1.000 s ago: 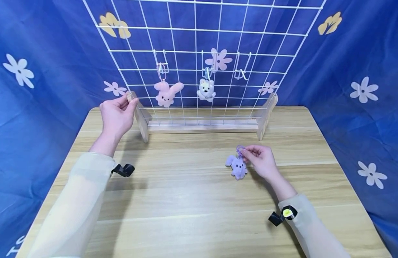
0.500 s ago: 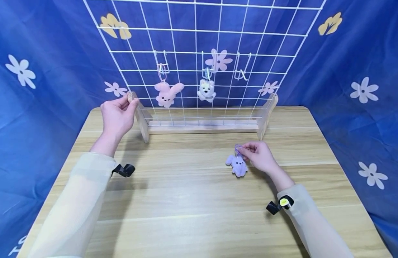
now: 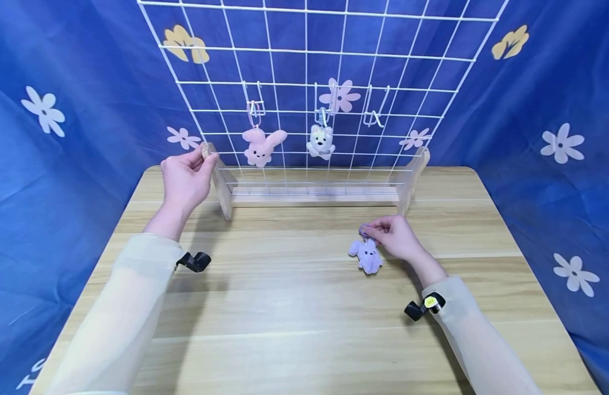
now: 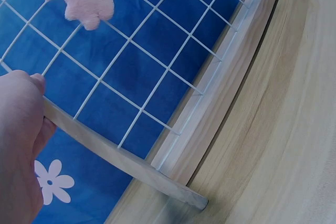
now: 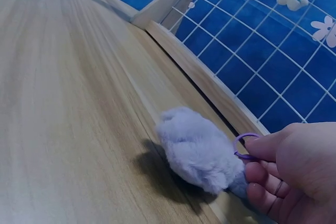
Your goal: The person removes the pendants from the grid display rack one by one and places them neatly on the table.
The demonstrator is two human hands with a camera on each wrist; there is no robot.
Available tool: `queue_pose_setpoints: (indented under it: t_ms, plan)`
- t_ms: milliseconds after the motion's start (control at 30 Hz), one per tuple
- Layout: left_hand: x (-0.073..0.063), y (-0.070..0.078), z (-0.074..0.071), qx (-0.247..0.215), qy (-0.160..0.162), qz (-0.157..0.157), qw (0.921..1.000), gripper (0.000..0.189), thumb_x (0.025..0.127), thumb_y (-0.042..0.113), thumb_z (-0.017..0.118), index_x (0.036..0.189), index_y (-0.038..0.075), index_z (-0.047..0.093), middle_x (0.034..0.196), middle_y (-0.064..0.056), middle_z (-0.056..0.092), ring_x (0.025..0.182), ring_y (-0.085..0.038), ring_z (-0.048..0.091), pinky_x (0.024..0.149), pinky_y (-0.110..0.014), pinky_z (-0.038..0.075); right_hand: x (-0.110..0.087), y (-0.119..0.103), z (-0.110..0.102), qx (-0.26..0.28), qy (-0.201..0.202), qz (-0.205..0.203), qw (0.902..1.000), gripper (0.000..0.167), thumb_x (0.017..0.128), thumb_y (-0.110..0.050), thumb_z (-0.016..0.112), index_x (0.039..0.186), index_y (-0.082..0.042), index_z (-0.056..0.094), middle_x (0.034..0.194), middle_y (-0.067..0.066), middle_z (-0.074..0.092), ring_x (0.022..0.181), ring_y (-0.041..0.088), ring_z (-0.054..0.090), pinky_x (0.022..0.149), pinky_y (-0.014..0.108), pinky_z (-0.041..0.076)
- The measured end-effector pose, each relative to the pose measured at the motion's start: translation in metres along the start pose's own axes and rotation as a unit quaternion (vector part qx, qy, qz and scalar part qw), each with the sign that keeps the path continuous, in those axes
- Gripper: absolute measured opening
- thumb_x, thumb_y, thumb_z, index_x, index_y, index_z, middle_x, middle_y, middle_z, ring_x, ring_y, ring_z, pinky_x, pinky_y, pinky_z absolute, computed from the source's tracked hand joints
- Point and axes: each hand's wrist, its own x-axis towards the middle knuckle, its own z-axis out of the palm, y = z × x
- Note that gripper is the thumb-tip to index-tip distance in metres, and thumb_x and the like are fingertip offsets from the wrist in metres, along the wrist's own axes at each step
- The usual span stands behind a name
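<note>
My right hand [image 3: 394, 237] pinches the purple ring [image 5: 242, 139] of a purple plush keychain [image 3: 368, 257], which dangles low over the table in front of the rack. In the right wrist view the plush [image 5: 197, 148] shows its furry side, with a shadow beneath it. My left hand [image 3: 187, 178] grips the top of the left wooden end [image 4: 121, 156] of the white wire grid rack [image 3: 306, 82]. On the grid hang a pink plush bunny keychain [image 3: 261, 148] at the left hook and a white plush bear keychain [image 3: 321, 141] at the middle hook. The right hook [image 3: 373, 116] bears nothing.
The rack's right wooden end [image 3: 412, 178] and its wooden base bar [image 3: 314, 196] stand at the back of the wood-grain table [image 3: 275, 307]. A blue cloth [image 3: 556, 181] with printed flowers hangs behind and on both sides.
My right hand has moved slightly forward and to the left with the purple plush keychain. The whole view has shifted a little; my left hand keeps its place on the rack.
</note>
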Motion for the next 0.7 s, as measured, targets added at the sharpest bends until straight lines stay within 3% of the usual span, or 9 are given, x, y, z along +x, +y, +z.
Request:
queue_pose_setpoints:
  t_ms: [433, 700]
  plan:
    - [-0.0005, -0.0023, 0.0002, 0.013, 0.006, 0.014, 0.9998, 0.039, 0.100, 0.020, 0.077, 0.132, 0.001, 0.068, 0.122, -0.022, 0.070, 0.106, -0.014, 0.073, 0.086, -0.017, 0.060, 0.0061, 0.0048, -0.0003, 0.022, 0.005, 0.026, 0.9994, 0.016, 0.098, -0.010, 0.078, 0.105, 0.005, 0.080, 0.089, 0.013, 0.079, 0.061, 0.013, 0.064, 0.052, 0.020, 0.055]
    - [0.0001, -0.0039, 0.0011, 0.017, 0.007, 0.018, 0.9997, 0.039, 0.100, 0.020, 0.077, 0.132, 0.000, 0.068, 0.121, -0.022, 0.070, 0.106, -0.014, 0.074, 0.085, -0.016, 0.060, 0.0092, 0.0094, 0.0003, -0.001, 0.013, 0.010, 0.9999, 0.019, 0.096, -0.010, 0.080, 0.104, 0.007, 0.078, 0.087, 0.011, 0.079, 0.068, 0.015, 0.070, 0.058, 0.021, 0.059]
